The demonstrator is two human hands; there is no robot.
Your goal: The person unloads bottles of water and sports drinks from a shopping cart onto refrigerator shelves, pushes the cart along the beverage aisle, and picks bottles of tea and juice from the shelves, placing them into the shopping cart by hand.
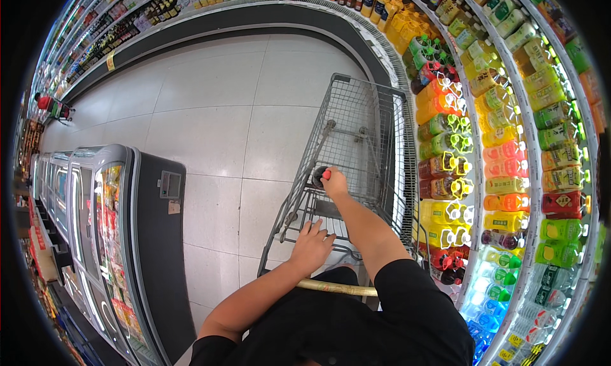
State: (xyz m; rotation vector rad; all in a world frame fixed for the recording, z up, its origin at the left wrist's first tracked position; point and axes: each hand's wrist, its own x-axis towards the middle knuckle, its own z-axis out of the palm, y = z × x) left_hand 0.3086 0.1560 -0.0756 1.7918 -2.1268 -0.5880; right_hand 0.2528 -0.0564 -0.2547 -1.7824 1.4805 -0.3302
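Note:
A wire shopping cart [326,133] stands in front of me, its yellow handle bar [337,288] close to my body. Over the near half of the basket, my right hand [335,183] is closed around the top of a dark bottle [317,177] with a red cap. The bottle is seen from above; whether its base touches the cart floor I cannot tell. My left hand [312,246] hovers at the cart's near end, between the handle and the bottle, fingers spread and holding nothing.
Right of the cart runs a lit, curving refrigerated shelf [474,175] packed with coloured drink bottles. At the left stands a glass-fronted freezer [159,239] of packaged goods. More bottle shelves [153,16] line the back. A person [48,105] with a cart is far left.

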